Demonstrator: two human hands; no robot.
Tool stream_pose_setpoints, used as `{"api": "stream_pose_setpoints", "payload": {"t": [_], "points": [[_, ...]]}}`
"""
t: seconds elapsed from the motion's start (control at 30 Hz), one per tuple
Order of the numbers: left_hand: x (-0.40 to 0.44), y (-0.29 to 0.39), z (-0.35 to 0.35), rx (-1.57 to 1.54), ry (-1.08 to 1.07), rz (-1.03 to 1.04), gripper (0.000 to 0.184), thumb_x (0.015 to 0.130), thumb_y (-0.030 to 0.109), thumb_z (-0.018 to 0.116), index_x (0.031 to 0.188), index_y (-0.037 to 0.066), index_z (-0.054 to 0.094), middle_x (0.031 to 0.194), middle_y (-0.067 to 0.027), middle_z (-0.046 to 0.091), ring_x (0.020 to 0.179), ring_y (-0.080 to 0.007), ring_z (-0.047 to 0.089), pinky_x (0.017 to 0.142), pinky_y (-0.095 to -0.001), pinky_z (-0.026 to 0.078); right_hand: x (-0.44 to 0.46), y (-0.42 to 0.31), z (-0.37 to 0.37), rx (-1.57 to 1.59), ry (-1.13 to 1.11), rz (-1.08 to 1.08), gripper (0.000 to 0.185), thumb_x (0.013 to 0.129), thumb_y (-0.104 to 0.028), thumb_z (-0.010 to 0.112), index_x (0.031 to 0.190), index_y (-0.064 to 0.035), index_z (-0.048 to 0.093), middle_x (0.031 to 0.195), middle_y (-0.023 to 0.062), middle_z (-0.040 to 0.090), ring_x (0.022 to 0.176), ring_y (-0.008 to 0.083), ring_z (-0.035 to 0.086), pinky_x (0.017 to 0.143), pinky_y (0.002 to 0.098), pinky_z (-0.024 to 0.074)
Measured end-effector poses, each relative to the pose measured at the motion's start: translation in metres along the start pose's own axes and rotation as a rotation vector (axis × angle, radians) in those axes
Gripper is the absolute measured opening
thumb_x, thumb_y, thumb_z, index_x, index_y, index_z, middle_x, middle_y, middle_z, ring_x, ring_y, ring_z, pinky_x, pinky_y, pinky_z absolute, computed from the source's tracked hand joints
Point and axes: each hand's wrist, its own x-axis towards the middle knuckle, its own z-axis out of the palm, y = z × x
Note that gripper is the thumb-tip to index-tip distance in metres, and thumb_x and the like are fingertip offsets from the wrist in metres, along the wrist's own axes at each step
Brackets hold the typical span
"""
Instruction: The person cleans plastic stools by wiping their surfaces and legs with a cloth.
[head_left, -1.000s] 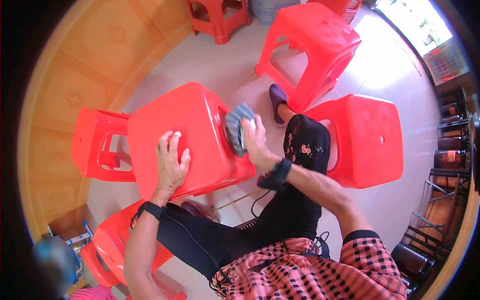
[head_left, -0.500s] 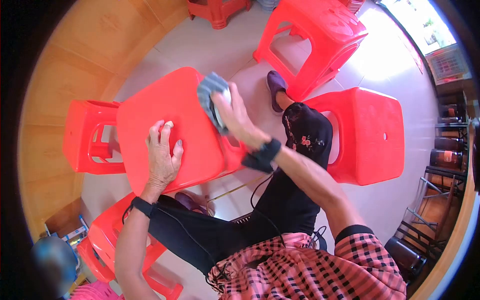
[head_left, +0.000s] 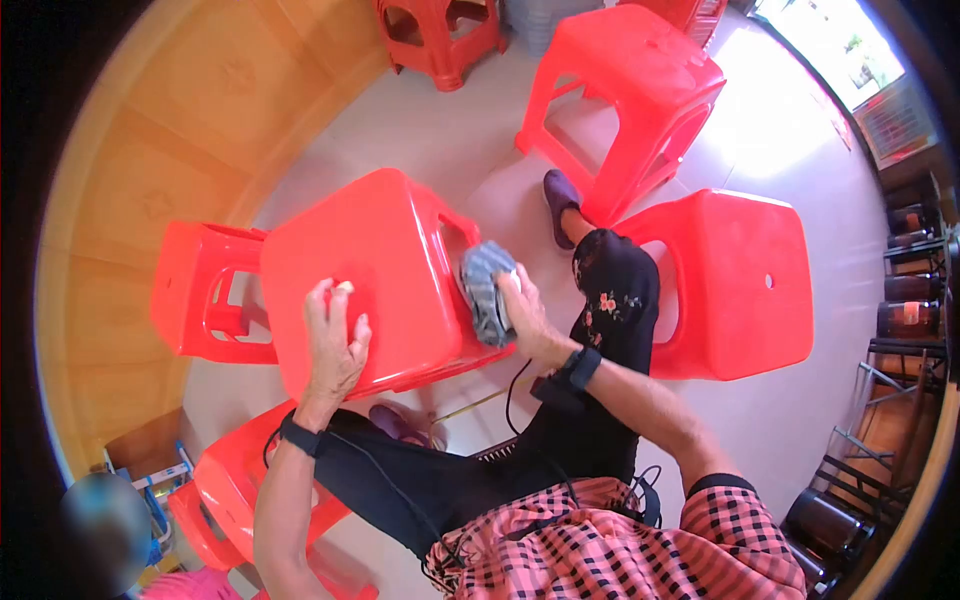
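A red plastic stool (head_left: 380,270) stands in front of me with its seat toward the camera. My left hand (head_left: 333,340) lies on the seat's near left part, fingers spread. A small pale spot shows at one fingertip; I cannot tell what it is. My right hand (head_left: 527,312) grips a bunched grey-blue striped cloth (head_left: 487,285). The cloth is at the stool's right side, just past the seat edge. Something whitish shows between the fingers and the cloth, mostly hidden.
More red stools surround me: one at right (head_left: 755,290), one ahead (head_left: 625,90), one at left (head_left: 200,290) against the wooden wall (head_left: 150,170). Another (head_left: 240,470) sits by my left leg. Dark jars on a rack (head_left: 910,290) line the right side.
My right hand has brought the cloth from the far right corner of the seat down and right to the stool's side. My left hand stays on the seat. The view has shifted slightly.
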Motion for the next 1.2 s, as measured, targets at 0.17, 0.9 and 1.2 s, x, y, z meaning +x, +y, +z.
{"api": "stream_pose_setpoints", "payload": {"t": [0.17,0.9,1.2], "points": [[-0.058,-0.024,-0.037,0.124,0.092,-0.271,0.053,0.084,0.009,0.059,0.132,0.001,0.037,0.127,-0.0233,0.038,0.121,-0.0372,0.038,0.101,-0.0465,0.034,0.059,0.000,0.003,-0.144,-0.198,-0.393,0.036,0.090,-0.033,0.051,0.115,-0.0072,0.051,0.098,0.0067,0.057,0.086,0.0146,0.054,0.076,0.0286,0.0455],[-0.061,-0.146,-0.009,-0.478,0.408,-0.757,0.042,0.096,0.021,0.046,0.132,0.002,0.035,0.129,-0.0164,0.044,0.119,-0.0261,0.044,0.102,-0.0418,0.034,0.026,-0.011,0.026,0.165,-0.932,0.378,0.034,0.090,-0.026,0.052,0.118,-0.0055,0.050,0.090,0.0014,0.059,0.073,0.0088,0.058,0.064,0.0254,0.0518],[-0.014,-0.073,-0.032,0.373,0.005,-0.268,0.051,0.088,0.013,0.054,0.134,0.000,0.036,0.130,-0.0234,0.038,0.120,-0.0398,0.038,0.102,-0.0474,0.031,-0.011,-0.009,0.044,-0.219,-1.087,0.051,0.050,0.086,-0.019,0.060,0.132,-0.0051,0.045,0.117,0.0084,0.057,0.108,0.0135,0.051,0.094,0.0305,0.0419]]}}
